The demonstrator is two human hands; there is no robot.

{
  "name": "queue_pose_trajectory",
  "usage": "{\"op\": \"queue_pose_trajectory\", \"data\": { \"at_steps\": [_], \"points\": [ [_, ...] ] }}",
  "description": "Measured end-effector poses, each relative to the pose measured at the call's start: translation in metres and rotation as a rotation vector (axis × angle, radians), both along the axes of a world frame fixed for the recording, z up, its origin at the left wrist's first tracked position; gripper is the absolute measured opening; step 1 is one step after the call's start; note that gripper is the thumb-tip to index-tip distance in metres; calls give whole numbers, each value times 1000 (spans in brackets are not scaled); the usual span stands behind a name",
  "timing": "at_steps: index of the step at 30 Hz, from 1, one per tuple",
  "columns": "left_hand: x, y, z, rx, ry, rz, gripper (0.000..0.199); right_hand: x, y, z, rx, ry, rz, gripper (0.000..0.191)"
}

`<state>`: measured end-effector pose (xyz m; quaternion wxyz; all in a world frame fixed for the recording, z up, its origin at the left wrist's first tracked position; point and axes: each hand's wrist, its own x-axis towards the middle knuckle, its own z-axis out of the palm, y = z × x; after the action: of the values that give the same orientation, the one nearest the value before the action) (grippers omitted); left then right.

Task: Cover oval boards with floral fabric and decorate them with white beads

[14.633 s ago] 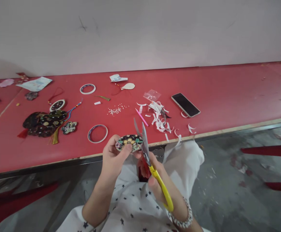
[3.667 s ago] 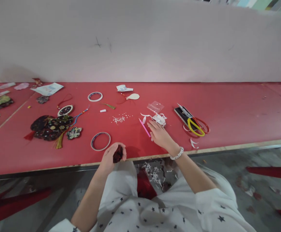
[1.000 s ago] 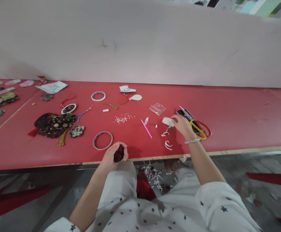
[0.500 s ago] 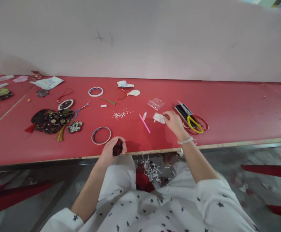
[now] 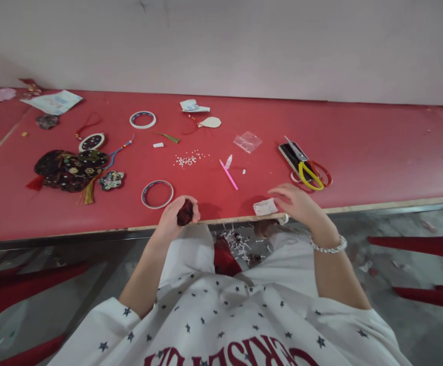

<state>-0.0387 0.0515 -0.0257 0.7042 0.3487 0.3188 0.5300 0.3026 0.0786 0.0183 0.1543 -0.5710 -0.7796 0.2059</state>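
Your left hand point(image 5: 171, 223), lower middle of the frame, is closed around a dark red crumpled wad point(image 5: 185, 212), its material hidden by the fingers, just at the front edge of the red tabletop point(image 5: 377, 152). Your right hand point(image 5: 297, 203) is open wide, with fingers curved and holding nothing. Its fingertips point(image 5: 272, 191) are just above and beside a white paper scrap point(image 5: 265, 207), which lies at the same edge, its long axis running along it. That hand is the nearer; the left is well apart.

Beyond the scrap, toward upper right, yellow-handled scissors point(image 5: 309, 175) rest on a phone point(image 5: 290, 157). Up and left of them lie a pink stick point(image 5: 228, 174) and a clear plastic bag point(image 5: 247, 142), whose contents, if any, cannot be made out. Upper centre: scattered white beads point(image 5: 186, 160) and two tape rings point(image 5: 157, 194) point(image 5: 143, 119). At left: dark floral fabric ornaments point(image 5: 67, 170) with a red tassel point(image 5: 35, 184). Below the edge, paper strips point(image 5: 234, 241) lie on the floor.
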Motion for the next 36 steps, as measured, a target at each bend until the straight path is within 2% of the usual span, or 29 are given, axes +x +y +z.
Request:
{"op": "queue_pose_trajectory", "data": {
  "at_steps": [4, 8, 10, 15, 18, 21, 24, 27, 29, 31, 33, 36],
  "points": [
    [1, 1, 1, 3, -1, 6, 26, -5, -3, -4, 86, -40, -26, 31],
    [2, 0, 3, 2, -12, 26, 27, -13, 2, -12, 44, -100, -26, 14],
    [2, 0, 3, -7, -21, 40, 28, -17, 5, -15, 60, -104, -78, 15],
    [3, 2, 6, -41, -48, 62, 32, -26, 6, -14, 289, -103, -228, 26],
    [5, -1, 14, -73, -77, 63, 33, -45, -4, -5, 387, 14, -242, 26],
    [10, -7, 29, -216, -198, 50, 31, -79, -22, 7, 291, 254, -167, 22],
    [16, -11, 42, -336, -254, 79, 31, -121, -41, 17, 160, 391, -28, 22],
    [22, -12, 49, -398, -233, 81, 38, -158, -51, 19, 217, 414, 49, 36],
    [24, -13, 50, -419, -217, 76, 45, -179, -53, 14, 264, 367, 127, 58],
    [27, -16, 50, -418, -206, 63, 50, -195, -53, 4, 236, 332, 228, 70],
    [28, -20, 48, -389, -208, 72, 55, -207, -53, -8, 227, 368, 277, 72],
    [27, -23, 46, -455, -219, 75, 61, -216, -54, -23, 175, 416, 297, 67]
  ]
}}
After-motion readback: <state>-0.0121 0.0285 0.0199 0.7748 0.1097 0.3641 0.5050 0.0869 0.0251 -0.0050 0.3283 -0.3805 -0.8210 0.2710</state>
